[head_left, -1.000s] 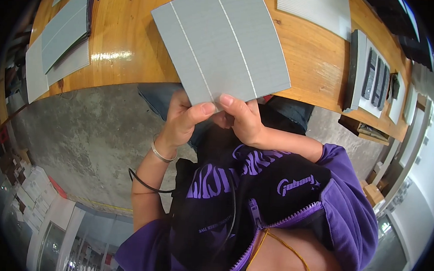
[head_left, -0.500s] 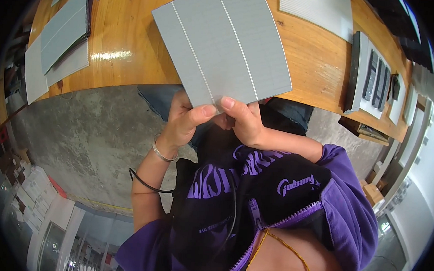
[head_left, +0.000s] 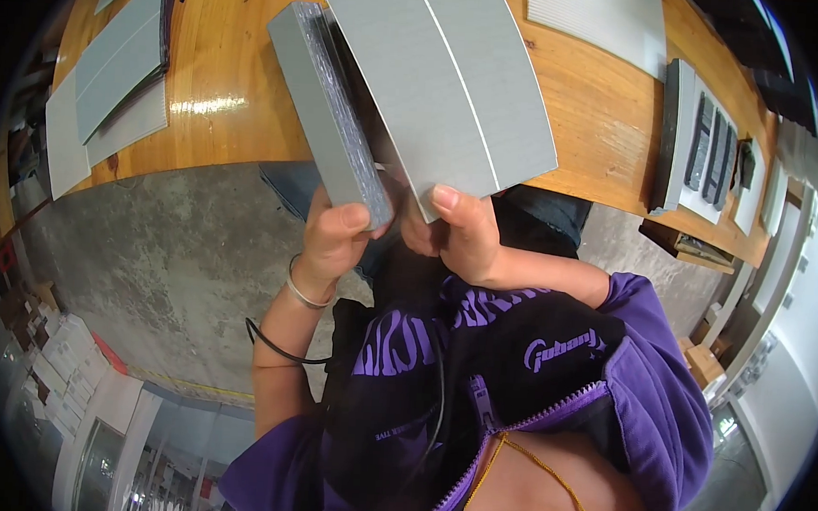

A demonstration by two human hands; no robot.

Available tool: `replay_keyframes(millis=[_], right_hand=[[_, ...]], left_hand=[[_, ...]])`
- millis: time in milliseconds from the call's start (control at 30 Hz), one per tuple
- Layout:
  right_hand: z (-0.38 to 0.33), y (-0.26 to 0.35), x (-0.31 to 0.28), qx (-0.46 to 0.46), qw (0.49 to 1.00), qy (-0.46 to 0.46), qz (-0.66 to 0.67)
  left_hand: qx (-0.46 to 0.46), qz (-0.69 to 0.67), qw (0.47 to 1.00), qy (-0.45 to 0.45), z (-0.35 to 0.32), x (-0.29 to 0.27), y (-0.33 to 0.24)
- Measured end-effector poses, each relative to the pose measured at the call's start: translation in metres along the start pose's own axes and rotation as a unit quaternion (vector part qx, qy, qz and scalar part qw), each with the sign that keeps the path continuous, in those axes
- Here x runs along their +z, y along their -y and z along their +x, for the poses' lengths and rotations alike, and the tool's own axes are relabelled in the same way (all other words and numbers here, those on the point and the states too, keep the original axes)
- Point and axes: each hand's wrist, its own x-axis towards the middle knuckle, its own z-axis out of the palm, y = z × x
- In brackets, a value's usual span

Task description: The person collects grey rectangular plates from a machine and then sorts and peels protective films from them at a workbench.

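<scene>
My left hand (head_left: pixel 336 238) grips the near end of a long, narrow grey block (head_left: pixel 321 112), its thumb on top. The block is tilted, and its right side shows a dark, finely layered edge. My right hand (head_left: pixel 461 230) holds the near edge of a wider grey board (head_left: pixel 446 82) with one white line along it, thumb on top and the other fingers underneath. A dark gap, widest at the far end, lies between the two pieces. Both are held up above the table's near edge; the underside of the board is hidden.
The wooden table (head_left: pixel 224 70) spans the far side. At its left lies a stack of grey boards (head_left: pixel 123 65) on a pale sheet. To the right are a white ribbed sheet (head_left: pixel 597 20), another grey block (head_left: pixel 674 135) and several dark strips (head_left: pixel 711 146). Concrete floor (head_left: pixel 160 233) shows below.
The grey piece with two white lines has parted along its left line. My left hand has tilted the narrow part away to the left; the wider part has shifted slightly right.
</scene>
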Motion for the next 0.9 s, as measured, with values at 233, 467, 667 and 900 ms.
replay_keyframes(millis=[233,467,667,900], right_hand=[[-0.001,0.002,-0.001,0.003,1.000,-0.014,-0.016],[-0.005,0.003,-0.002,0.046,0.999,-0.028,-0.007],[-0.007,0.002,-0.007,0.057,0.998,-0.004,0.008],[-0.008,0.004,-0.003,0.054,0.998,-0.010,0.011]], left_hand=[[-0.044,0.095,0.992,-0.071,-0.002,0.008,-0.004],[-0.050,0.080,0.993,-0.065,-0.004,0.009,-0.009],[-0.059,0.117,0.988,-0.085,-0.004,0.012,-0.014],[-0.075,0.091,0.987,-0.108,-0.005,0.014,-0.019]])
